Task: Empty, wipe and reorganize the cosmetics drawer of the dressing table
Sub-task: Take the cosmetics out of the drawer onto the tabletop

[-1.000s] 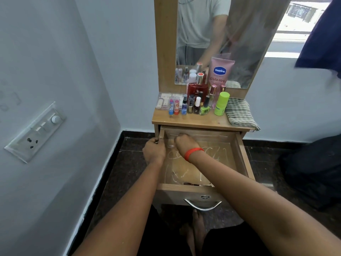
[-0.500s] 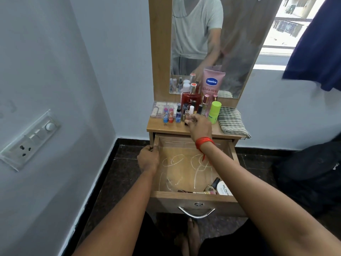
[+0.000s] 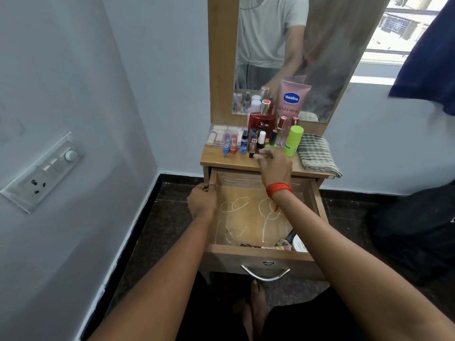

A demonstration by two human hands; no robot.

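Two hands in view, both busy. Left hand (image 3: 202, 202) is clamped on the left wall of the drawer (image 3: 261, 254), fingers curled over its top edge near the back corner. Right hand (image 3: 274, 166) reaches over the open drawer to the tabletop (image 3: 221, 162), fingers pinched together at the front row of bottles; they seem to close on a small item, can't tell which one, it's hidden behind the fingers. A red thread band (image 3: 279, 188) sits on the right wrist. Just left of the right fingertips: a small dark bottle (image 3: 252, 148), then a blue spray bottle (image 3: 244, 144) and two short blue and red tubes (image 3: 230, 143). Behind them a clear palette (image 3: 216, 136) lies flat. Just beyond the right hand: a red perfume bottle (image 3: 261, 120), a pink Vaseline tube (image 3: 293, 99) standing against the mirror (image 3: 320, 45). Right of the hand a green roll-on (image 3: 293, 141), then a folded checked cloth (image 3: 317, 155) at the table's right edge. Below the right forearm the drawer is pulled out, mostly bare, with white scribble marks on its floor. A few items are left at its front right corner, near the forearm: a white round lid (image 3: 298, 244) and small pieces I can't make out. Metal handle (image 3: 264, 273) on the drawer front.
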